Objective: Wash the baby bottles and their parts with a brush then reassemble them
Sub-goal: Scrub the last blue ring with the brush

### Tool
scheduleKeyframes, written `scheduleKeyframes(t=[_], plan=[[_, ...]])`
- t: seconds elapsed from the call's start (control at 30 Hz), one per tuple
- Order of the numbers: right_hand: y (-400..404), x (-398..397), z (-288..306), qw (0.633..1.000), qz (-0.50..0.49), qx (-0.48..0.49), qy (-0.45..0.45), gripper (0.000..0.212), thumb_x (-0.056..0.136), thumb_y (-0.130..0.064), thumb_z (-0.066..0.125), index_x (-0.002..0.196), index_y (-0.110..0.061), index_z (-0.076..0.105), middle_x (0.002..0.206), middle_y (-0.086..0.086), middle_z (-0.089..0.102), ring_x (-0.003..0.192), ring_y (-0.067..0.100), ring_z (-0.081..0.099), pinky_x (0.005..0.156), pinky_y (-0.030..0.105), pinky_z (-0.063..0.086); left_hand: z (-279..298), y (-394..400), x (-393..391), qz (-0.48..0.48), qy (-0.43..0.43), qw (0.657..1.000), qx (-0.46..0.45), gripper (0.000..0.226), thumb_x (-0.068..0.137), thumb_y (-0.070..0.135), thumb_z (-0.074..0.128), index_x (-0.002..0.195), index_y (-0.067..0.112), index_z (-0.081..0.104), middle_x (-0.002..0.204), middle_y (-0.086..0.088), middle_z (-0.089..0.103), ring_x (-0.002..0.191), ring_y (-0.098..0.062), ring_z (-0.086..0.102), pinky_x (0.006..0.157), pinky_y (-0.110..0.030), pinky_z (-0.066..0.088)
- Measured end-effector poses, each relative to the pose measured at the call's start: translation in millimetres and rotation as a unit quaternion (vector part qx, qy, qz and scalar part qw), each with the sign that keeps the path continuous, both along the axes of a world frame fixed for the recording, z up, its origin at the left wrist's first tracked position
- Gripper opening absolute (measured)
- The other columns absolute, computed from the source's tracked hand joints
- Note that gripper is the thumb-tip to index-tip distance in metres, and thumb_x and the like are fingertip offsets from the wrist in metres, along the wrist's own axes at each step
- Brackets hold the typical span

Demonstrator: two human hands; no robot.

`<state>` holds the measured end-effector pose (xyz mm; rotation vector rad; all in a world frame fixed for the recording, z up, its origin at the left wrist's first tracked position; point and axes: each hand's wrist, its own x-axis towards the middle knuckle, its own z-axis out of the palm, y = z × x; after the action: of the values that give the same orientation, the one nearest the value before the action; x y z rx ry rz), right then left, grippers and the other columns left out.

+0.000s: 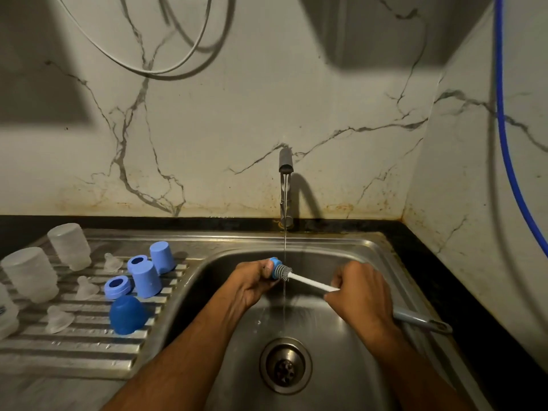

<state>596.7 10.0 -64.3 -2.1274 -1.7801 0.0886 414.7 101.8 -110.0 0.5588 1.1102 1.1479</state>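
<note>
Scrubbing a blue ring under the running tap

Left hand (252,281) grips the ring (274,266) over the sink (370,250); right hand (360,292) is closed around the brush (308,281). Best to twist the bristles through the ring, turning it so the stream rinses every edge.

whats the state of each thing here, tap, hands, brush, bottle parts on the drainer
tap: running
left hand: grips blue ring
right hand: grips brush
brush: head against ring, under the stream
bottles: upside down on drainer
blue caps: upside down
</note>
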Motion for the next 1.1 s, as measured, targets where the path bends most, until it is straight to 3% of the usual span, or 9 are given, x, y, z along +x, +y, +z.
scheduleKeyframes(t=[0.1,0.27,0.47,0.57,0.67,0.8,0.9,1.0,1.1], plan=[[2,6,-6,1.0,0.011,-0.005,0.02,0.012,0.083,-0.03,0.077,0.077,-0.022,0.07,0.066,-0.007,0.062,0.061,0.004,0.057,0.052,0.019,0.043,1,1,1,0.011,-0.02,1.0,0.0,0.018,0.093,-0.012,0.049,0.106,-0.011,0.061,0.099,-0.027,0.059,0.088,-0.035,0.062,0.079,-0.045,0.056],[6,9,-16,0.997,0.034,-0.017,0.067,0.026,0.087,-0.029,0.073,0.065,-0.016,0.067,0.057,0.0,0.066,0.052,0.009,0.065,0.059,0.033,0.061,2,-1,-1,0.018,-0.02,1.0,0.003,0.02,0.094,-0.012,0.045,0.103,-0.01,0.063,0.103,-0.027,0.059,0.09,-0.035,0.062,0.078,-0.043,0.056],[1,7,-9,0.999,0.03,-0.022,0.037,0.018,0.085,-0.031,0.076,0.073,-0.017,0.072,0.064,-0.002,0.067,0.059,0.007,0.063,0.055,0.023,0.051,2,-2,-3,0.02,-0.014,1.0,-0.004,0.02,0.094,-0.009,0.046,0.106,-0.009,0.063,0.106,-0.028,0.06,0.091,-0.035,0.063,0.081,-0.043,0.056],[-5,2,-1,1.0,0.017,-0.023,0.006,0.006,0.085,-0.029,0.076,0.086,-0.024,0.073,0.075,-0.008,0.066,0.069,0.003,0.06,0.055,0.016,0.039,3,-5,-3,0.021,-0.002,1.0,-0.007,0.019,0.094,-0.01,0.045,0.094,-0.006,0.064,0.109,-0.029,0.059,0.089,-0.035,0.063,0.076,-0.041,0.058],[-7,-6,4,0.998,0.012,-0.01,-0.055,0.006,0.088,-0.028,0.073,0.093,-0.025,0.07,0.085,-0.007,0.066,0.076,0.006,0.061,0.068,0.018,0.047,0,-5,3,0.024,0.031,0.999,-0.007,0.018,0.095,-0.011,0.046,0.086,-0.005,0.061,0.098,-0.027,0.059,0.083,-0.032,0.061,0.075,-0.04,0.056],[-1,-10,-1,0.998,0.031,-0.026,-0.041,0.006,0.091,-0.028,0.066,0.089,-0.022,0.066,0.082,-0.004,0.06,0.071,0.011,0.054,0.063,0.023,0.044,-4,-4,9,0.021,0.064,0.998,-0.007,0.014,0.097,-0.006,0.049,0.096,-0.007,0.063,0.088,-0.023,0.059,0.08,-0.031,0.061,0.074,-0.041,0.056],[5,-7,-10,0.993,0.06,-0.085,0.048,0.017,0.093,-0.023,0.062,0.08,-0.013,0.063,0.08,0.005,0.069,0.063,0.016,0.061,0.056,0.028,0.053,-7,-2,9,0.015,0.073,0.997,-0.005,0.02,0.098,-0.003,0.05,0.113,-0.01,0.062,0.089,-0.021,0.06,0.082,-0.029,0.061,0.073,-0.041,0.056],[9,-3,-11,0.99,0.055,-0.096,0.088,0.021,0.092,-0.02,0.064,0.072,-0.014,0.067,0.063,0.005,0.069,0.05,0.014,0.062,0.05,0.026,0.056,-5,-2,9,0.018,0.06,0.998,-0.011,0.014,0.095,-0.007,0.053,0.102,-0.009,0.064,0.085,-0.021,0.06,0.078,-0.028,0.061,0.064,-0.039,0.059],[6,1,-3,0.999,0.023,-0.041,0.012,0.011,0.084,-0.026,0.074,0.075,-0.02,0.072,0.065,-0.006,0.062,0.062,0.007,0.059,0.055,0.023,0.049,-4,1,9,0.029,0.021,0.999,-0.027,0.01,0.091,-0.01,0.055,0.094,-0.009,0.064,0.087,-0.027,0.061,0.078,-0.033,0.062,0.052,-0.035,0.059]])
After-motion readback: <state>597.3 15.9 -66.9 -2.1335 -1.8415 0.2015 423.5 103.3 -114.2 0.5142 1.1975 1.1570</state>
